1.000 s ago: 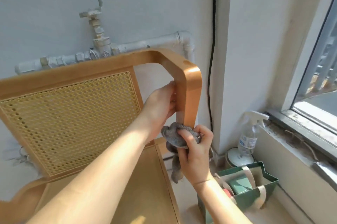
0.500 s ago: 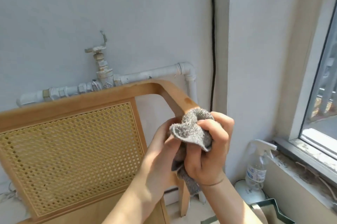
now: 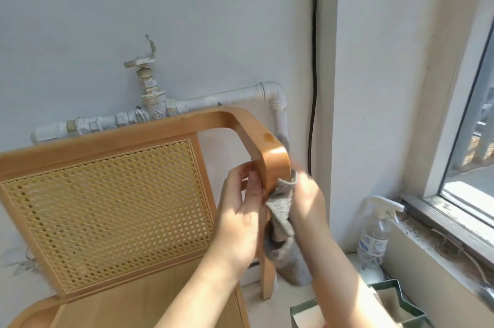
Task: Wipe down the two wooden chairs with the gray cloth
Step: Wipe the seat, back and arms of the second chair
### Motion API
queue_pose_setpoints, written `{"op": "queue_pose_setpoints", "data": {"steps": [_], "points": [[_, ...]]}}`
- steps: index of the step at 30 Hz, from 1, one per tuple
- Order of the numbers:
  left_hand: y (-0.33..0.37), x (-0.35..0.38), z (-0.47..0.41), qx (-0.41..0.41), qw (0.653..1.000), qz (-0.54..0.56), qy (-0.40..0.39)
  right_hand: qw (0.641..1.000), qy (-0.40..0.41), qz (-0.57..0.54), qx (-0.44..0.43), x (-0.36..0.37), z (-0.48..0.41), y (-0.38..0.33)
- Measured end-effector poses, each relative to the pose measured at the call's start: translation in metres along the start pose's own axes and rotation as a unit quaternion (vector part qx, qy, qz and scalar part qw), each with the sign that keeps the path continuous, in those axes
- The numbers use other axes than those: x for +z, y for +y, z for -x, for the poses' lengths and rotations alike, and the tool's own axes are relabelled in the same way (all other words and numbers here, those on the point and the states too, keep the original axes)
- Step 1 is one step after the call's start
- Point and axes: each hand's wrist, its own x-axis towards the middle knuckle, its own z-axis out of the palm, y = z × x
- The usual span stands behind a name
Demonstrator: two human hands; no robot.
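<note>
**Gray cloth held against the curved frame of a wooden chair**

Head view, looking down at both hands. One wooden chair [image 3: 149,138] stands against a pale wall, its woven cane back panel [image 3: 107,210] to the left and its bent frame rounding down at the right. The left hand [image 3: 239,212] grips the inner edge of this curved upright, thumb and fingers curled around the wood. The right hand [image 3: 307,202] holds the gray cloth [image 3: 280,207] bunched against the outer face of the same upright, just below the bend; its fingertips are hidden behind the cloth and frame. The loose end of the cloth hangs down beside the rear leg. The two hands lie close together, separated only by the upright and the cloth. Behind the chair, a white pipe with a valve [image 3: 149,103] runs along the wall, and a black cable [image 3: 314,87] descends in the corner. A spray bottle [image 3: 374,237] stands below the window sill [image 3: 438,221], near a green paper bag [image 3: 401,309] on the floor.
</note>
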Motion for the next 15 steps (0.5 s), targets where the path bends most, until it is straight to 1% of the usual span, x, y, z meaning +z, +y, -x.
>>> {"op": "queue_pose_setpoints", "data": {"steps": [2, 3, 4, 6, 7, 8, 9, 10, 11, 12, 13, 14, 15], "points": [[0.004, 0.002, 0.007, 0.002, 0.999, 0.033, 0.006, 0.993, 0.058, 0.004, -0.104, 0.009, 0.022, 0.02], [0.007, 0.001, 0.01, 0.0, 0.999, 0.039, -0.005, 0.984, 0.1, -0.025, -0.147, 0.016, 0.032, 0.033], [0.008, -0.001, 0.014, -0.001, 0.999, 0.034, -0.014, 0.979, 0.113, -0.058, -0.159, 0.022, 0.034, 0.047], [0.005, -0.009, 0.025, 0.006, 0.997, 0.034, -0.066, 0.981, 0.133, -0.082, -0.116, 0.026, 0.025, 0.062], [0.005, -0.013, 0.033, -0.005, 0.995, 0.039, -0.088, 0.984, 0.147, -0.08, -0.069, 0.023, 0.017, 0.069], [0.001, -0.017, 0.042, -0.012, 0.995, 0.026, -0.095, 0.989, 0.136, -0.059, -0.027, 0.019, 0.01, 0.071], [-0.004, -0.021, 0.05, -0.015, 0.996, -0.009, -0.087, 0.994, 0.106, -0.038, 0.003, 0.012, 0.005, 0.067], [-0.011, -0.022, 0.055, -0.012, 0.996, -0.062, -0.063, 0.999, 0.046, -0.017, 0.009, 0.003, 0.005, 0.058], [-0.02, -0.024, 0.057, -0.005, 0.995, -0.098, -0.034, 1.0, 0.006, 0.017, 0.017, -0.001, 0.003, 0.051], [-0.027, -0.025, 0.057, -0.006, 0.993, -0.115, -0.005, 0.999, -0.009, 0.043, 0.026, -0.006, 0.003, 0.044], [-0.031, -0.026, 0.056, -0.016, 0.993, -0.117, 0.016, 0.999, -0.016, 0.034, 0.022, -0.011, 0.004, 0.034], [-0.031, -0.026, 0.054, -0.029, 0.994, -0.104, 0.019, 1.0, -0.011, 0.024, 0.012, -0.014, 0.003, 0.026], [-0.03, -0.026, 0.052, -0.038, 0.996, -0.081, 0.001, 0.999, -0.001, 0.03, -0.014, -0.017, 0.001, 0.021]]}}
